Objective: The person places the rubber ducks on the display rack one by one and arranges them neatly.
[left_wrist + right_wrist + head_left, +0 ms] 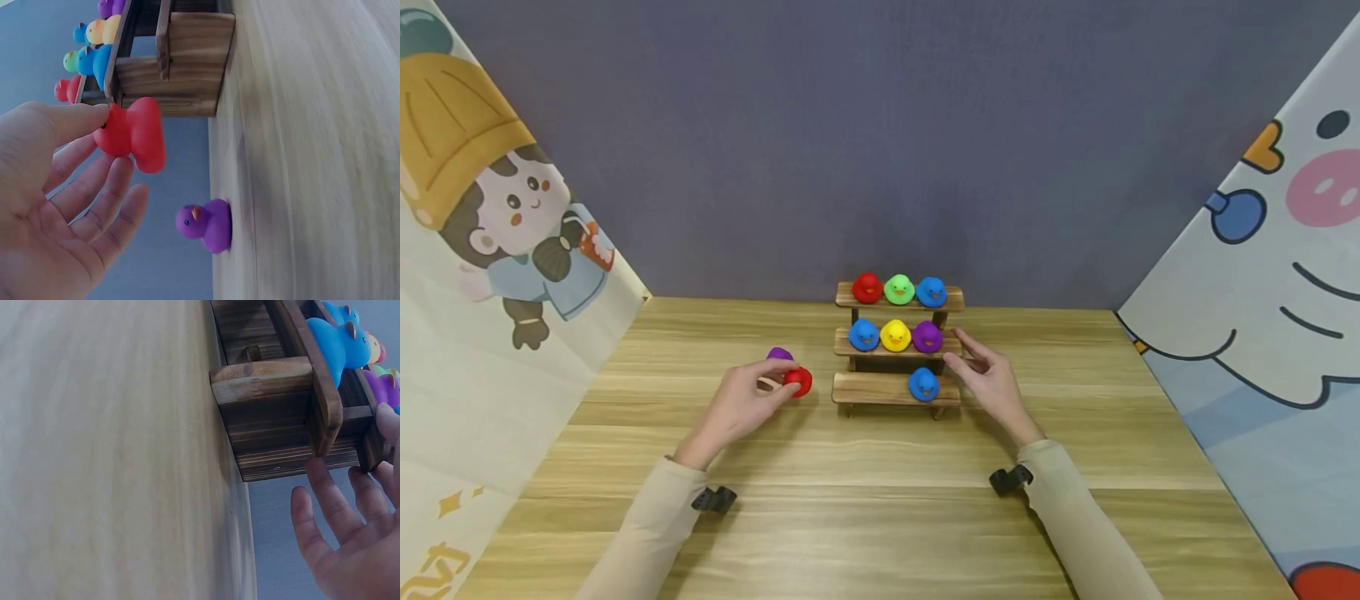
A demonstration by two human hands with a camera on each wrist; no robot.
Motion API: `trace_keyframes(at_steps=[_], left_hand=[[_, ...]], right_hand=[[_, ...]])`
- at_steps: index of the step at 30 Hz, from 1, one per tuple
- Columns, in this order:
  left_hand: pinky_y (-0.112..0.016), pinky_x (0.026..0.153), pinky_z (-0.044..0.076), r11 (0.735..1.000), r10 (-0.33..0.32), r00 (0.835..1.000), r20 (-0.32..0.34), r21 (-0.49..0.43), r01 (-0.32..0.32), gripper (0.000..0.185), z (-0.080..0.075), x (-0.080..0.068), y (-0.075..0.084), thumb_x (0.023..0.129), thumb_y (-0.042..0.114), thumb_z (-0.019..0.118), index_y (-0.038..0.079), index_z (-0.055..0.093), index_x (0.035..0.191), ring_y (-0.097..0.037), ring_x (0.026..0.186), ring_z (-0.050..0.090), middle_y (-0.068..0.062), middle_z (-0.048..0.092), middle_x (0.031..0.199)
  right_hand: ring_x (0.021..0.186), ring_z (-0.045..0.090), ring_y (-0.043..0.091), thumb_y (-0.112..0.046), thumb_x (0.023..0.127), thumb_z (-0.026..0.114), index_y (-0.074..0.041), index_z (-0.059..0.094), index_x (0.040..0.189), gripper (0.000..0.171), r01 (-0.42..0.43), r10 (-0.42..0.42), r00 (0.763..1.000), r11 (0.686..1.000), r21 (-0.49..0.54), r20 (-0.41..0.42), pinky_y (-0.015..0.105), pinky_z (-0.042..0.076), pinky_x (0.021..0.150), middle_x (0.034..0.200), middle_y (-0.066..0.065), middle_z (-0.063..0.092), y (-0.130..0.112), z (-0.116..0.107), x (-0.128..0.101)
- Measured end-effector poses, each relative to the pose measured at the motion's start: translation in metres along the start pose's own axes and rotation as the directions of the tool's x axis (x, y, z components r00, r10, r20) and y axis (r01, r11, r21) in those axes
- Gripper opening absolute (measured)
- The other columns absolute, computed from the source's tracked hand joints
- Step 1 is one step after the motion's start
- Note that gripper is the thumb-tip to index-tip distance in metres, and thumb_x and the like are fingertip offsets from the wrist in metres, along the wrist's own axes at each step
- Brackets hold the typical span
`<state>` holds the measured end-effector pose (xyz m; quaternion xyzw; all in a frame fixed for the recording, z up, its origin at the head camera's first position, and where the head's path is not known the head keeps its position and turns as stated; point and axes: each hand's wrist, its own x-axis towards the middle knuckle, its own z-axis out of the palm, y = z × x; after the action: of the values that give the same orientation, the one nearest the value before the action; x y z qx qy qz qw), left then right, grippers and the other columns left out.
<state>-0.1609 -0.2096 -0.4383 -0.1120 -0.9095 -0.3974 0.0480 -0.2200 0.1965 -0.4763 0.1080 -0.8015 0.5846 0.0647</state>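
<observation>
My left hand [777,385] pinches a red duck [799,381] between thumb and fingers just above the table, left of the three-tier wooden shelf [880,389]. In the left wrist view the red duck [131,132] hangs at my fingertips. A purple duck [779,354] stands on the table behind it. My right hand [961,350] is open, with relaxed fingers [325,506] beside the shelf's right end. A blue duck [923,384] sits on the bottom step.
The middle step carries a blue duck [863,335], a yellow duck [895,335] and a purple duck [927,337]. On the top step sit red [867,288], green [898,289] and blue [931,292] ducks. Printed panels flank the wooden table [880,517].
</observation>
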Motion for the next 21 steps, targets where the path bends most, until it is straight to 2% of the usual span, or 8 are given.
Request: trace_keyframes(at_steps=[6,21], left_hand=[[-0.044,0.087,0.063,0.999,0.047,0.999,-0.027,-0.009,-0.048,0.028,0.004,0.001,0.011,0.096,0.018,0.080,0.010,0.079,0.123,-0.021,0.096,0.074,-0.005,0.081,0.103],[-0.041,0.087,0.063,0.992,0.123,0.992,-0.012,-0.032,-0.123,0.027,0.016,0.008,0.032,0.094,0.014,0.081,0.011,0.080,0.120,-0.021,0.098,0.073,-0.004,0.081,0.106]], right_hand=[[0.120,0.073,0.032,-0.025,0.102,0.075,-0.011,0.056,0.154,0.057,0.003,-0.003,1.000,1.000,0.004,-0.007,0.015,0.058,0.093,0.161,0.010,0.053,0.001,0.000,0.000],[0.121,0.073,0.035,-0.028,0.102,0.075,-0.012,0.056,0.155,0.058,0.011,-0.011,1.000,1.000,-0.020,-0.005,0.014,0.058,0.091,0.161,0.010,0.053,-0.001,-0.001,-0.001]])
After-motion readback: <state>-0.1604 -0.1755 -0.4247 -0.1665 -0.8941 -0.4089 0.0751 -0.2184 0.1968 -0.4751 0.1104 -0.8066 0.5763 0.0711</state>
